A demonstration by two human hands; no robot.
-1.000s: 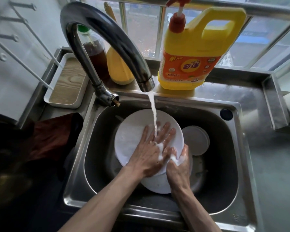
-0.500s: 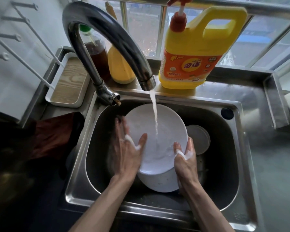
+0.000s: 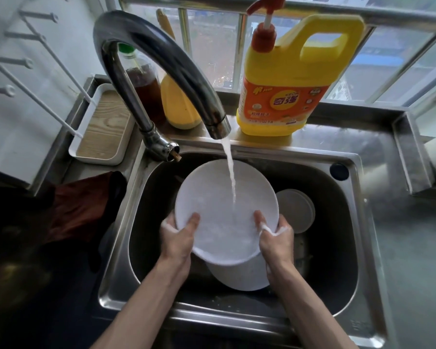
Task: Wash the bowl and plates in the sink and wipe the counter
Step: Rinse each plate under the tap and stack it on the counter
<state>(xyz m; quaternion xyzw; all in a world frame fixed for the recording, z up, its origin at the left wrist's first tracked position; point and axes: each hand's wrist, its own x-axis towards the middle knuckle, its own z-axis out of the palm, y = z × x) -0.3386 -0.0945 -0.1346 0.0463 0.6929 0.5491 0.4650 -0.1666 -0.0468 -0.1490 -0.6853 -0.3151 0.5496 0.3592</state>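
Our left hand (image 3: 179, 238) grips the plate (image 3: 222, 197) at its 8 o'clock rim and our right hand (image 3: 275, 239) at 4. We tilt it over the sink (image 3: 337, 248) so the stream (image 3: 230, 172) from the tap (image 3: 161, 59) sheets suds off. A second plate (image 3: 237, 275) lies beneath, and the bowl (image 3: 296, 210) sits at 3 o'clock.

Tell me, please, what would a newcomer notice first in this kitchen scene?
First comes the white plate, held tilted over the sink. The soapy left hand and right hand grip its lower edge, and the stream of water from the dark curved faucet falls onto it. Next comes the big yellow detergent jug with a red pump, standing on the ledge behind the sink by the window.
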